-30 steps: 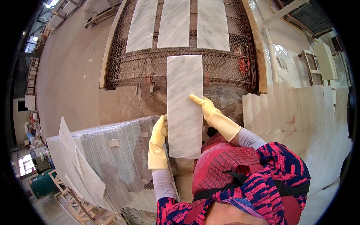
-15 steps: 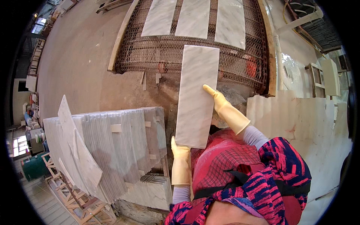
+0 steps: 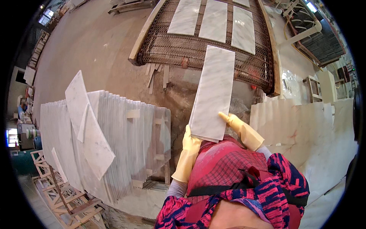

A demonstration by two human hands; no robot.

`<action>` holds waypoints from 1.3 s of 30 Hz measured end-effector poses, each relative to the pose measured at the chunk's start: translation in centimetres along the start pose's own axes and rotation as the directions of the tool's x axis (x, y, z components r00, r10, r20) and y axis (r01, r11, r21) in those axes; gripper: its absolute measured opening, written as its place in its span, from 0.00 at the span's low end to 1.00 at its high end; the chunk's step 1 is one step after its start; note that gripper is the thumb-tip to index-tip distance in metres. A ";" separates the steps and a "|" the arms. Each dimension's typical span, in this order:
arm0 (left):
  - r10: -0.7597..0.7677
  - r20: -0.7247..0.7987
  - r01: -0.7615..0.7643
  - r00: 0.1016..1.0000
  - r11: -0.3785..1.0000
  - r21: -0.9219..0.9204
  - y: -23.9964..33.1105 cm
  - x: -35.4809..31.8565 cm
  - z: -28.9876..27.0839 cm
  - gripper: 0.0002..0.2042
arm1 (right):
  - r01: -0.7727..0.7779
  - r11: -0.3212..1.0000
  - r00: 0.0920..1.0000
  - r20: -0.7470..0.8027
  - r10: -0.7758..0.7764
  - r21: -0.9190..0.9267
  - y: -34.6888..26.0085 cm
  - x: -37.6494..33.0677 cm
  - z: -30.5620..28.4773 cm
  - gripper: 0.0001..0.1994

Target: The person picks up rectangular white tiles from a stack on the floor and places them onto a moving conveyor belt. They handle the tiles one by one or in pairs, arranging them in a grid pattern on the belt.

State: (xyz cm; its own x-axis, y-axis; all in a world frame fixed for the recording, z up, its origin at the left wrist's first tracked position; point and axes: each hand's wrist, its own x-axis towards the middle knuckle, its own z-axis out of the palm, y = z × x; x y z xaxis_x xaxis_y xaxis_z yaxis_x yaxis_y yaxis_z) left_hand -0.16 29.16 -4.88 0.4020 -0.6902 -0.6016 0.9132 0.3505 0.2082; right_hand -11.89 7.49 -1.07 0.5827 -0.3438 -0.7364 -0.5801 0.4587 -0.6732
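A long white marble slab with grey veins (image 3: 215, 89) lies across both my yellow-gloved hands, in front of my apron. Along its left and near edges shows a thin second edge, like another slab underneath. My left hand (image 3: 189, 147) grips the near left corner, thumb along the side. My right hand (image 3: 244, 131) holds the right edge near the lower end, thumb on top and the other fingers hidden below. The far end of the slab comes up to the near end of a mesh conveyor (image 3: 152, 54), where several similar slabs (image 3: 213, 22) lie flat.
A large row of upright marble slabs (image 3: 118, 129) stands at my left, with loose broken pieces (image 3: 89, 126) leaning on it. Wooden pallet framing (image 3: 72, 202) is beside it. Off-cut strips (image 3: 166, 75) lie on the floor. Pale sheets (image 3: 289, 126) spread out at my right.
The view has shifted, and the slab's far end now points more to the right. My right hand has moved down toward the near end. A second edge now shows beneath the slab.
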 end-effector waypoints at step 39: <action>0.069 -0.023 -0.062 0.997 0.972 0.226 -1.5 5.0 -2.7 0.25 | -0.088 0.831 0.982 0.187 -0.019 0.549 3.2 -5.1 -5.4 0.30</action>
State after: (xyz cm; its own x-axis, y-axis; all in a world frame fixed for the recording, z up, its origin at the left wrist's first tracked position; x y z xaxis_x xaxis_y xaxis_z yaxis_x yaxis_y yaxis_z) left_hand 0.34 26.87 -10.29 0.4623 -0.6498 -0.6034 0.8781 0.2407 0.4135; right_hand -19.80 6.26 0.20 0.6900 -0.1935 -0.6975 -0.2210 0.8613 -0.4575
